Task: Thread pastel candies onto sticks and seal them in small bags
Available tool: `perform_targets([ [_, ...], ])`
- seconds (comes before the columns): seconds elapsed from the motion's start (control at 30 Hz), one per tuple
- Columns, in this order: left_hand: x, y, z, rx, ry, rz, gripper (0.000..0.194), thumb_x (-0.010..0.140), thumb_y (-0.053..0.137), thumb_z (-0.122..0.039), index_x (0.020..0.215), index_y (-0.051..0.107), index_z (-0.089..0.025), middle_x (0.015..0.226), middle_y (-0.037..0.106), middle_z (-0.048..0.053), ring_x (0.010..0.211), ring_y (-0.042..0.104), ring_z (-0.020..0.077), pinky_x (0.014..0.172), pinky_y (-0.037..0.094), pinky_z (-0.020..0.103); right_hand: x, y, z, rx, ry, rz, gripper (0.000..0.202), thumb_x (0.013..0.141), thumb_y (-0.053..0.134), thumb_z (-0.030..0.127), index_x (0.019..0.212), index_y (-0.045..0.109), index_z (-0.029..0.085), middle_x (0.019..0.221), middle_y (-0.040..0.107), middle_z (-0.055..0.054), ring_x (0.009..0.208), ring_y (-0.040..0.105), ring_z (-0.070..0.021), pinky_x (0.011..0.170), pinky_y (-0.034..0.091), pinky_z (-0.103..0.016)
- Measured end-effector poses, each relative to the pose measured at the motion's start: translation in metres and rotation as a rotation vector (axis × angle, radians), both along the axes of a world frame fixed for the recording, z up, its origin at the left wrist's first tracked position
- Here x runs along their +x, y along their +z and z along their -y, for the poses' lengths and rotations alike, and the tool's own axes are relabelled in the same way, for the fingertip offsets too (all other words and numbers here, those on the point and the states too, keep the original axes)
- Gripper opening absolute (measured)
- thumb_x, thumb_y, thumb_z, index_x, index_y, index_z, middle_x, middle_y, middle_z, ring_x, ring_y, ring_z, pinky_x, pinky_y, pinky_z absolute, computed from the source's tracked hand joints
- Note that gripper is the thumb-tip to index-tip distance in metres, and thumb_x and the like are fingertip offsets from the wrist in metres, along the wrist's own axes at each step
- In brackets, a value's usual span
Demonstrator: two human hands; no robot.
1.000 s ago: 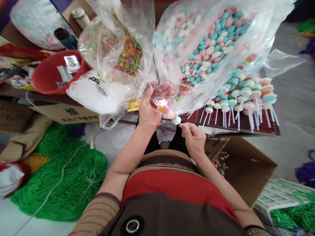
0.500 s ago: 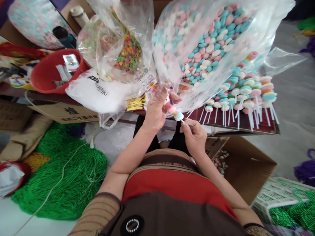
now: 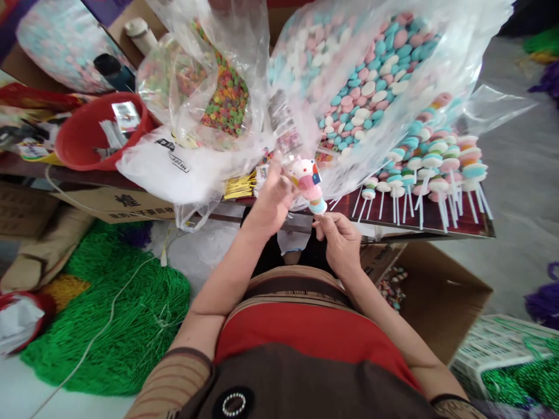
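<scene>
A candy skewer (image 3: 317,205) stands slightly tilted in front of me, with pastel candies threaded on a white stick and a pink-and-white figure on top with red and blue marks. My right hand (image 3: 343,241) is closed, pinching the stick just under the lowest candy. Just left of the figure, my left hand (image 3: 275,201) has its fingers and thumb curled at the lower end of a clear plastic bag (image 3: 286,125) with dark print. That bag is blurred and rises above the figure; its opening cannot be made out.
Finished-looking candy skewers (image 3: 430,166) lie heaped at the table's right end. Behind my hands are big bags of pastel candies (image 3: 364,102) and ring candies (image 3: 225,96). Yellow twist ties (image 3: 240,185) and a red basin (image 3: 81,137) are to the left. A cardboard box (image 3: 445,297) stands below right.
My left hand has come off the candy figure, which now shows more fully. The printed clear bag now stands up above it. My right hand has shifted slightly left with the stick.
</scene>
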State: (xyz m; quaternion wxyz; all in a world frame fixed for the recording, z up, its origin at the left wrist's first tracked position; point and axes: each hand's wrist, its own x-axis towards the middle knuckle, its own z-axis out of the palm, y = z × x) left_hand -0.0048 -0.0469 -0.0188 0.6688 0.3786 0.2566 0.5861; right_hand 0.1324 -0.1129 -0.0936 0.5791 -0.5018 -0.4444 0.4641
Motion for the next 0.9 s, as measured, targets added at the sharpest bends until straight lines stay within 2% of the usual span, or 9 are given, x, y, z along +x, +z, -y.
perform_targets([
  [0.1, -0.007, 0.018, -0.008, -0.022, 0.121, 0.077, 0.02, 0.097, 0.062, -0.045, 0.101, 0.068, -0.027, 0.104, 0.074, 0.001, 0.106, 0.074, 0.0183, 0.096, 0.057, 0.036, 0.001, -0.003, 0.0, 0.037, -0.017, 0.042, 0.03, 0.089, 0.072, 0.053, 0.085, 0.07, 0.023, 0.061, 0.058, 0.005, 0.058, 0.05, -0.0119, 0.059, 0.044, -0.027],
  [0.17, -0.002, 0.023, -0.01, -0.062, 0.203, 0.06, 0.018, 0.101, 0.054, -0.03, 0.092, 0.068, -0.025, 0.074, 0.068, -0.003, 0.082, 0.074, 0.0129, 0.088, 0.058, 0.03, -0.001, -0.003, -0.001, 0.043, -0.019, 0.063, 0.03, 0.088, 0.072, 0.053, 0.088, 0.07, 0.024, 0.064, 0.059, 0.005, 0.058, 0.051, -0.0117, 0.059, 0.044, -0.027],
  [0.23, 0.007, 0.021, -0.007, -0.104, 0.241, 0.038, 0.018, 0.1, 0.056, -0.028, 0.087, 0.067, -0.025, 0.059, 0.056, -0.005, 0.068, 0.069, 0.0116, 0.073, 0.057, 0.025, -0.003, -0.003, -0.002, 0.057, -0.035, 0.083, 0.031, 0.089, 0.071, 0.055, 0.091, 0.068, 0.024, 0.066, 0.06, 0.005, 0.057, 0.052, -0.0112, 0.058, 0.045, -0.026],
  [0.4, 0.027, 0.004, 0.007, -0.194, 0.265, 0.015, 0.026, 0.09, 0.07, -0.05, 0.084, 0.065, -0.026, 0.064, 0.057, -0.003, 0.072, 0.07, 0.0137, 0.057, 0.051, 0.024, -0.006, 0.0, 0.0, 0.067, -0.062, 0.087, 0.034, 0.088, 0.07, 0.058, 0.09, 0.067, 0.024, 0.059, 0.056, 0.007, 0.048, 0.045, -0.0092, 0.05, 0.041, -0.025],
  [0.57, 0.029, -0.008, 0.021, -0.185, 0.1, -0.11, 0.039, 0.08, 0.077, -0.058, 0.075, 0.061, -0.023, 0.069, 0.064, -0.001, 0.072, 0.07, 0.0144, 0.054, 0.047, 0.025, -0.002, 0.006, 0.001, -0.063, 0.089, -0.095, 0.041, 0.088, 0.068, 0.062, 0.079, 0.066, 0.023, 0.045, 0.045, 0.009, 0.038, 0.039, -0.0081, 0.042, 0.033, -0.024],
  [0.67, 0.021, -0.007, 0.021, -0.165, -0.019, -0.132, 0.048, 0.067, 0.086, -0.062, 0.086, 0.065, -0.024, 0.081, 0.072, 0.0, 0.079, 0.072, 0.0163, 0.057, 0.048, 0.024, 0.002, 0.012, -0.002, -0.125, 0.199, -0.25, 0.038, 0.09, 0.069, 0.059, 0.08, 0.068, 0.023, 0.04, 0.036, 0.012, 0.037, 0.039, -0.0081, 0.045, 0.038, -0.024],
  [0.73, 0.014, -0.001, 0.015, -0.114, -0.027, -0.078, 0.053, 0.063, 0.087, -0.064, 0.093, 0.066, -0.026, 0.094, 0.076, 0.002, 0.089, 0.074, 0.0192, 0.066, 0.054, 0.027, 0.005, 0.015, -0.004, -0.135, 0.243, -0.291, 0.036, 0.091, 0.069, 0.056, 0.08, 0.069, 0.022, 0.039, 0.034, 0.013, 0.036, 0.036, -0.0071, 0.052, 0.046, -0.025],
  [0.8, 0.006, 0.007, 0.005, -0.091, 0.037, -0.015, 0.04, 0.078, 0.079, -0.059, 0.095, 0.066, -0.026, 0.095, 0.077, 0.001, 0.095, 0.075, 0.0207, 0.077, 0.057, 0.031, 0.008, 0.016, -0.005, -0.135, 0.262, -0.28, 0.037, 0.092, 0.067, 0.056, 0.078, 0.069, 0.022, 0.038, 0.034, 0.013, 0.036, 0.035, -0.0064, 0.058, 0.051, -0.027],
  [0.9, -0.002, 0.018, -0.009, -0.126, 0.198, 0.049, 0.017, 0.099, 0.059, -0.035, 0.09, 0.067, -0.024, 0.069, 0.069, -0.003, 0.079, 0.074, 0.0149, 0.08, 0.058, 0.029, 0.011, 0.013, -0.003, -0.126, 0.242, -0.216, 0.034, 0.091, 0.069, 0.056, 0.087, 0.07, 0.023, 0.043, 0.041, 0.012, 0.039, 0.04, -0.0071, 0.06, 0.052, -0.027],
])
